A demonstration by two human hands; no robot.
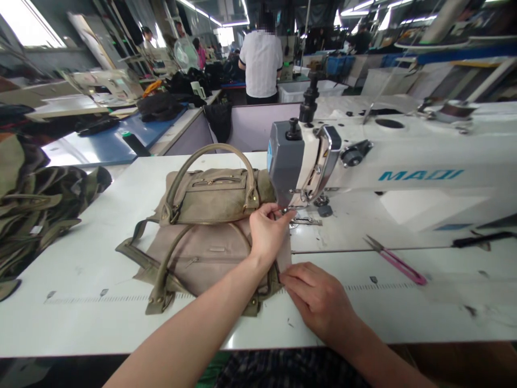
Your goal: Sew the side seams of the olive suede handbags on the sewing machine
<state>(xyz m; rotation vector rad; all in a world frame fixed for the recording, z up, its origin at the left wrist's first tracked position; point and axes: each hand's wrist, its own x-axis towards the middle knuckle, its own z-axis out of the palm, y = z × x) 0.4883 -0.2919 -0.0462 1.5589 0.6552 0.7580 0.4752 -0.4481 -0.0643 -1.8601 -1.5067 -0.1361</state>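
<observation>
An olive and beige handbag (205, 226) lies on the white sewing table (100, 226), its right edge under the head of a white sewing machine (363, 161). My left hand (267, 230) rests on the bag's right side, fingers pinched on the fabric beside the needle. Just below it, my right hand (319, 299) presses down on the bag's lower right corner, fingers curled and together.
Pink-handled thread snips (398, 261) lie on the table to the right. A heap of olive bags (36, 199) sits at the left edge. A black thread cone (133, 143) stands behind. A person in a white shirt (262, 59) stands at the back.
</observation>
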